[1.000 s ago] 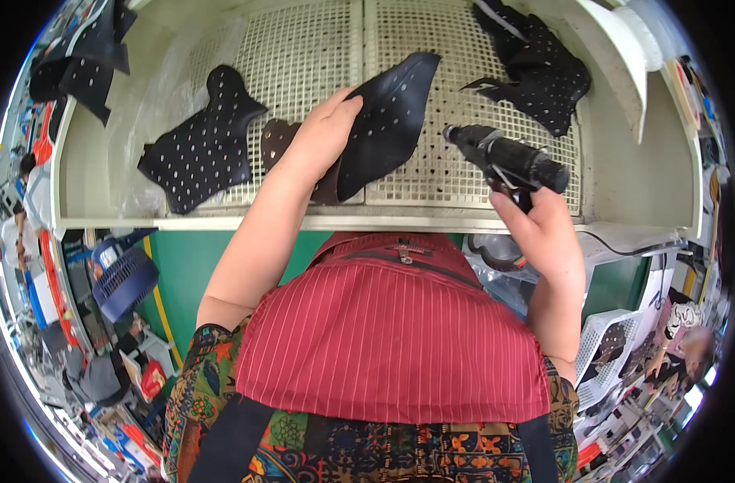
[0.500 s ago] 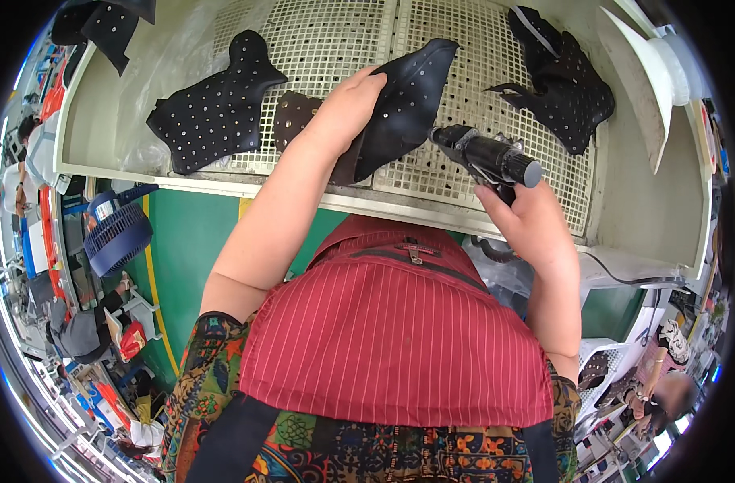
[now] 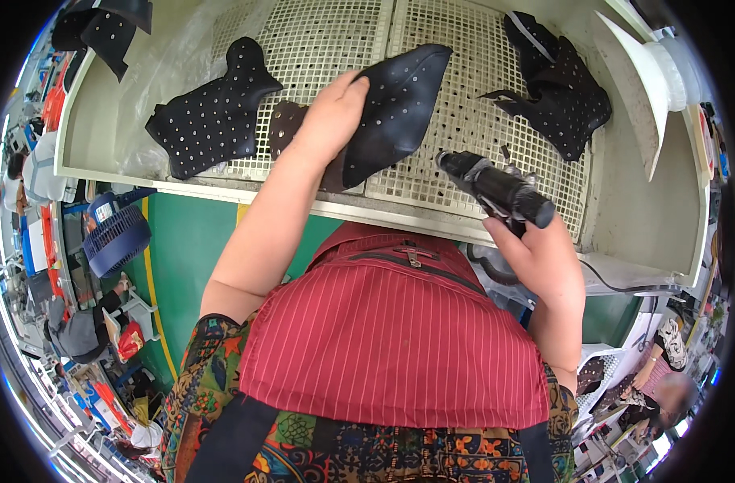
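My left hand is closed on the left edge of a black leather-like piece dotted with small studs, holding it tilted over a cream grid tray. In my right hand is a black spray gun with small metal fittings, gripped by its handle below the body. Its nozzle faces up and left, toward the studded piece, and stands apart from it. A brown studded piece lies partly hidden under my left hand and wrist.
Another black studded piece lies left on the grid; crumpled ones lie right. A pale curved panel stands at the right wall. The tray's front rim runs before me. A blue fan sits left. Other people work farther off.
My left hand and the studded piece have shifted slightly left and nearer. The spray gun has moved down and a little right, away from the piece.
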A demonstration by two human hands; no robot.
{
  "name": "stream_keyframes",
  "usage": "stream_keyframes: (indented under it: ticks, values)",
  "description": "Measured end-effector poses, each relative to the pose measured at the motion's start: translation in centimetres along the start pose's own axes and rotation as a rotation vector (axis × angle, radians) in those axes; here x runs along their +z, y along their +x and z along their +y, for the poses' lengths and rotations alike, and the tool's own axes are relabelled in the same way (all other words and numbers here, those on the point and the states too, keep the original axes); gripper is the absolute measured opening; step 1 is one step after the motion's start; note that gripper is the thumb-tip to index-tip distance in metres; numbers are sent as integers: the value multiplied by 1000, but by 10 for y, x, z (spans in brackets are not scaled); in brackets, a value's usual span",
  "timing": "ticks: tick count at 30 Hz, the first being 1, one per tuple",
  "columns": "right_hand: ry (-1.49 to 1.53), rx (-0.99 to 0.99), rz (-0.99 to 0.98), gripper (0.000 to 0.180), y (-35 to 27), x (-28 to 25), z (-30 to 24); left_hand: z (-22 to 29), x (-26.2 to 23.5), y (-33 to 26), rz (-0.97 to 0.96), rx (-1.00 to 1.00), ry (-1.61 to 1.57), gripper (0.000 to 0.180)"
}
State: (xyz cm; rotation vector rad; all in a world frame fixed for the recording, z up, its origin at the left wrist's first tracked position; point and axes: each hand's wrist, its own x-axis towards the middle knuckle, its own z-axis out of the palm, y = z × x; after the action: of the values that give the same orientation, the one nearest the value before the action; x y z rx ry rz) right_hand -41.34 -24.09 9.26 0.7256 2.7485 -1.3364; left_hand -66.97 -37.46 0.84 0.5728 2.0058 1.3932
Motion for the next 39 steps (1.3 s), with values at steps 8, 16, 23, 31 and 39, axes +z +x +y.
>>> stream_keyframes:
  ticks: [8,16,23,31,39]
  values:
    - [189,-30,182,31,-7,-11,17,59,-78,21,334,547,348,33]
    - [306,36,137,34,-14,2,27,76,-41,30,288,642,545,33]
    - [271,-25,112,33,-6,10,16,13,-9,-10,184,346,279,30]
    - [227,-100,39,32,22,28,10,8,-2,-43,268,327,154,36]
    - [193,-114,38,40,47,49,13,-5,-5,-58,186,372,77,39]
